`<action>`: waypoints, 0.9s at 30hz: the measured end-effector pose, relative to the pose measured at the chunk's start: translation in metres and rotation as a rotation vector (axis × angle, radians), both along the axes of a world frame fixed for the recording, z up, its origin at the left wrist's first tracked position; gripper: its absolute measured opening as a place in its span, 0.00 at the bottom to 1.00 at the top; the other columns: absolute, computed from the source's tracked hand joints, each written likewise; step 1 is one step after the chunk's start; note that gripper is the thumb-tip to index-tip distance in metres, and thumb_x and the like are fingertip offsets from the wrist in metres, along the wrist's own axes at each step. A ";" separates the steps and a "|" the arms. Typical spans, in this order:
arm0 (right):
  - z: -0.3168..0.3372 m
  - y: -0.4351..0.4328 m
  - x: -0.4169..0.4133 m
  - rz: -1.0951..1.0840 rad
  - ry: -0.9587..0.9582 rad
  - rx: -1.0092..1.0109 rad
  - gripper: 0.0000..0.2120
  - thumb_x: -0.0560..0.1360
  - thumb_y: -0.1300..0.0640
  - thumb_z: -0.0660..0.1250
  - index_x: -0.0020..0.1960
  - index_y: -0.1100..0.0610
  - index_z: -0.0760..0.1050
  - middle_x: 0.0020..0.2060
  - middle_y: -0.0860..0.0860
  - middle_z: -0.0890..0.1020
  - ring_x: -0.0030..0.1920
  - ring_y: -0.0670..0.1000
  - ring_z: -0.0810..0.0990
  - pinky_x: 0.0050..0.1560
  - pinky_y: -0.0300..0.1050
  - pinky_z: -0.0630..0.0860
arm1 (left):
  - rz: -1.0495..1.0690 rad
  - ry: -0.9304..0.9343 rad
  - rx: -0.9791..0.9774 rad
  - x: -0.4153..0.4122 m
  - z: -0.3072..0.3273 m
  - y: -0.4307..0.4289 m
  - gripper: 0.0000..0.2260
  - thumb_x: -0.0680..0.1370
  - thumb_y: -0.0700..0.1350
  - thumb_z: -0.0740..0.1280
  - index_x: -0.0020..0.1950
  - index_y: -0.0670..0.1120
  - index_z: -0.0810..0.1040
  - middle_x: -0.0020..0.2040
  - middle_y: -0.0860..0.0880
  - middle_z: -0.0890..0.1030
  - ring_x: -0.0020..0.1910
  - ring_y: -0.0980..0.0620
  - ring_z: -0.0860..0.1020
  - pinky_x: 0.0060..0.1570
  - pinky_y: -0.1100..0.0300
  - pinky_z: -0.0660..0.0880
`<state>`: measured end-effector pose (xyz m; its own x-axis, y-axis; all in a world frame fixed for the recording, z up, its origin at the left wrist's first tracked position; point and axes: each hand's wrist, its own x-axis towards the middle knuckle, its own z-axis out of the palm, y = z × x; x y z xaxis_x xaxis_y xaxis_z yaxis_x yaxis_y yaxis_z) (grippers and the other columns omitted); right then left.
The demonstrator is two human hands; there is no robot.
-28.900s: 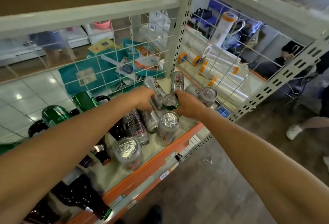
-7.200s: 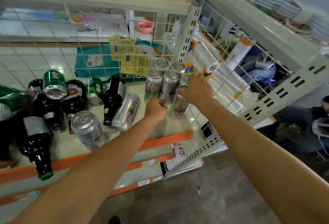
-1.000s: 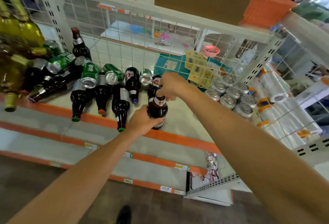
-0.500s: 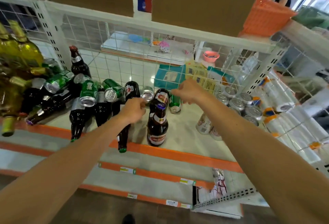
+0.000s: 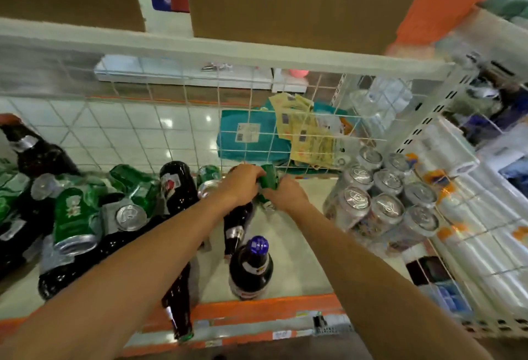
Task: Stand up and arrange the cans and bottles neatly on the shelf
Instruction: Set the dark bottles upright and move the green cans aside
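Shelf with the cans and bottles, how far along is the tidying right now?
Roughly partway. Done: the silver cans stand upright together at the right, and one blue-capped bottle stands near the front edge. In hand: the left hand and right hand both grip a green can at the back. Left: the pile of green cans and dark bottles lying on their sides at the left.

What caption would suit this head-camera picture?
The left hand and right hand grip a green can; silver cans stand upright nearby, one dark bottle in front.
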<state>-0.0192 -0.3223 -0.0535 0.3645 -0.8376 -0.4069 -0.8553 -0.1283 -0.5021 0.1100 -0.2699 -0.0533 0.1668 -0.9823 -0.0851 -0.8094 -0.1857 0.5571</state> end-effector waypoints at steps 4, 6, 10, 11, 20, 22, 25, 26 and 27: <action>-0.012 -0.001 0.010 -0.027 0.007 0.037 0.19 0.74 0.47 0.68 0.58 0.59 0.77 0.52 0.58 0.81 0.53 0.60 0.81 0.47 0.48 0.74 | -0.002 -0.003 -0.010 0.004 -0.005 -0.013 0.12 0.75 0.36 0.66 0.56 0.46 0.82 0.53 0.44 0.83 0.51 0.44 0.80 0.51 0.49 0.77; -0.015 -0.006 0.009 -0.041 0.025 0.052 0.19 0.73 0.47 0.71 0.55 0.59 0.77 0.48 0.57 0.81 0.49 0.59 0.81 0.42 0.46 0.73 | -0.009 0.006 -0.002 0.004 -0.006 -0.017 0.12 0.76 0.36 0.66 0.57 0.46 0.82 0.54 0.44 0.82 0.52 0.44 0.80 0.52 0.50 0.77; -0.001 -0.013 0.002 -0.026 0.050 0.010 0.17 0.69 0.46 0.71 0.49 0.58 0.78 0.42 0.54 0.82 0.40 0.54 0.80 0.35 0.44 0.73 | 0.028 0.048 -0.024 0.003 -0.003 -0.016 0.14 0.76 0.35 0.66 0.59 0.45 0.82 0.56 0.44 0.83 0.55 0.44 0.80 0.55 0.50 0.77; 0.008 -0.014 -0.001 -0.026 0.034 -0.010 0.16 0.70 0.46 0.71 0.48 0.58 0.78 0.42 0.54 0.82 0.40 0.54 0.80 0.35 0.43 0.73 | 0.040 0.057 -0.025 0.002 -0.001 -0.014 0.14 0.77 0.35 0.67 0.60 0.44 0.82 0.56 0.44 0.83 0.55 0.44 0.80 0.56 0.49 0.77; 0.121 -0.003 -0.022 0.180 -0.103 -0.234 0.13 0.71 0.51 0.74 0.40 0.53 0.70 0.37 0.49 0.77 0.34 0.45 0.74 0.30 0.40 0.71 | 0.213 0.171 -0.041 -0.011 0.047 0.030 0.22 0.72 0.41 0.73 0.67 0.43 0.78 0.61 0.44 0.81 0.58 0.46 0.79 0.52 0.60 0.72; 0.148 0.008 -0.021 0.276 -0.124 -0.265 0.14 0.72 0.49 0.72 0.47 0.58 0.74 0.43 0.52 0.79 0.41 0.50 0.78 0.38 0.45 0.77 | 0.256 0.221 -0.086 -0.015 0.062 0.046 0.22 0.71 0.43 0.76 0.65 0.45 0.78 0.57 0.48 0.81 0.54 0.50 0.79 0.49 0.61 0.71; 0.174 0.030 -0.004 0.342 -0.215 -0.308 0.28 0.66 0.42 0.74 0.59 0.58 0.75 0.51 0.51 0.79 0.49 0.53 0.79 0.47 0.49 0.79 | 0.353 0.275 -0.163 -0.015 0.081 0.075 0.24 0.70 0.45 0.78 0.64 0.46 0.77 0.52 0.52 0.80 0.50 0.53 0.78 0.49 0.60 0.72; 0.181 0.040 0.003 0.370 -0.239 -0.317 0.30 0.64 0.41 0.75 0.59 0.57 0.75 0.51 0.51 0.79 0.50 0.53 0.80 0.45 0.48 0.79 | 0.393 0.273 -0.185 -0.013 0.087 0.088 0.25 0.70 0.45 0.78 0.65 0.46 0.76 0.53 0.51 0.80 0.51 0.52 0.78 0.50 0.60 0.74; 0.188 0.051 0.011 0.403 -0.263 -0.316 0.31 0.63 0.41 0.75 0.59 0.58 0.74 0.50 0.52 0.79 0.49 0.54 0.79 0.40 0.46 0.76 | 0.436 0.267 -0.198 -0.010 0.091 0.100 0.26 0.70 0.46 0.78 0.66 0.46 0.75 0.54 0.51 0.81 0.51 0.51 0.79 0.52 0.59 0.75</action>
